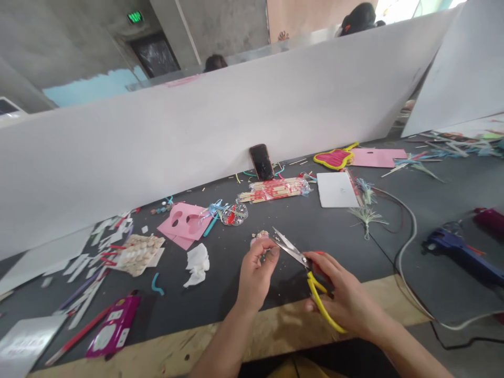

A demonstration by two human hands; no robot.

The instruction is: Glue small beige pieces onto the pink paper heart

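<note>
My right hand [342, 289] grips yellow-handled scissors [303, 262], blades open and pointing up-left toward my left hand. My left hand [255, 270] pinches a small pale piece I cannot make out, right at the blade tips. Just beyond the fingers lie tiny crumbs and a small round pinkish item [260, 237] on the dark table mat [220, 283]. Both hands hover over the near edge of the mat, above the wooden table rim [275, 331].
A white partition [197, 131] backs the table with a phone [261, 161] leaning on it. Around lie a packet of sticks [273, 190], pink cut paper [185, 223], crumpled tissue [197, 264], a white card [336, 189], a blue glue gun [460, 252] with cable, and a magenta packet [114, 325].
</note>
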